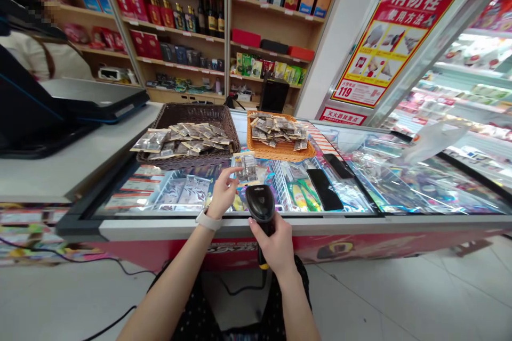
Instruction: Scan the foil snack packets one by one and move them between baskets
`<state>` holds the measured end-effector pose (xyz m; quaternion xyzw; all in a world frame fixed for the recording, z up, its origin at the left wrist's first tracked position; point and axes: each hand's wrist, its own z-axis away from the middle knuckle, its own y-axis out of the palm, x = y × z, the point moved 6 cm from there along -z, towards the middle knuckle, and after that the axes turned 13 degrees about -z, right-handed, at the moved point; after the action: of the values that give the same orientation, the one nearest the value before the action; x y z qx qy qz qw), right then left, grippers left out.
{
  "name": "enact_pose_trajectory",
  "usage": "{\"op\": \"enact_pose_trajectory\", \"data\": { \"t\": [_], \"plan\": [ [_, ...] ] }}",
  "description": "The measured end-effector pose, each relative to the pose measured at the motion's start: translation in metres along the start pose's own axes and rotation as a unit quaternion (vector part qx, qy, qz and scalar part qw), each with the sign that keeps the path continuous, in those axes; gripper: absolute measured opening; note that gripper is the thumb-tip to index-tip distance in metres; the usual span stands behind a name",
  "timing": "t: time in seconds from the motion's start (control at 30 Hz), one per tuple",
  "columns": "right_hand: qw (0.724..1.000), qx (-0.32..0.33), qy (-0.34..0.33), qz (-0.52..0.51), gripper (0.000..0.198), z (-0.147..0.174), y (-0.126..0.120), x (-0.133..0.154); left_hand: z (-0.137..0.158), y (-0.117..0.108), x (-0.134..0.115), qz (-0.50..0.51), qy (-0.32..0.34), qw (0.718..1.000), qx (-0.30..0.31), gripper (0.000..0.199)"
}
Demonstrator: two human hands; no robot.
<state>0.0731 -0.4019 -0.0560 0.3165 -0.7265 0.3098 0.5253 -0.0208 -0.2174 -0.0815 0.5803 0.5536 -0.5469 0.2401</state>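
Observation:
A black handheld barcode scanner is gripped by its handle in my right hand, its head pointing forward over the freezer's front edge. My left hand, with a white watch band on the wrist, reaches over the glass lid. Its index finger is stretched out to the near edge of a small clear packet with dark contents, and the other fingers are loosely bent. Behind that packet stand a dark brown woven basket and an orange woven basket, both holding several similar packets.
Two dark phones lie on the glass-topped chest freezer. A crumpled plastic bag rests farther right. At left is a counter with a scale; a person stands behind it. A black cable trails across the floor.

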Motion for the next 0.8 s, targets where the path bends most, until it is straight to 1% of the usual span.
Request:
{"op": "enact_pose_trajectory", "data": {
  "t": [0.1, 0.3, 0.47, 0.63, 0.73, 0.8],
  "plan": [
    [1.0, 0.006, 0.002, 0.003, 0.029, -0.001, 0.001, -0.001, 0.0, 0.001, 0.001, 0.007, -0.006, 1.0, 0.009, 0.038],
    [1.0, 0.007, -0.001, -0.005, 0.026, -0.002, 0.002, -0.001, 0.001, 0.0, 0.002, 0.029, -0.011, 0.999, -0.006, 0.04],
    [1.0, 0.0, 0.006, -0.027, 0.027, -0.002, 0.001, 0.0, -0.001, 0.001, 0.006, 0.041, -0.014, 0.999, -0.004, 0.039],
    [0.998, -0.016, -0.003, -0.054, 0.028, -0.001, 0.001, 0.004, 0.001, 0.0, 0.007, 0.056, -0.003, 0.998, -0.022, 0.037],
    [0.996, -0.027, -0.009, -0.082, 0.028, -0.002, 0.002, 0.006, -0.002, -0.013, -0.001, 0.051, 0.025, 0.997, -0.055, 0.033],
    [0.993, -0.035, -0.014, -0.113, 0.028, -0.003, 0.003, 0.006, -0.012, -0.034, -0.013, 0.032, 0.061, 0.994, -0.089, 0.033]
  ]
}}
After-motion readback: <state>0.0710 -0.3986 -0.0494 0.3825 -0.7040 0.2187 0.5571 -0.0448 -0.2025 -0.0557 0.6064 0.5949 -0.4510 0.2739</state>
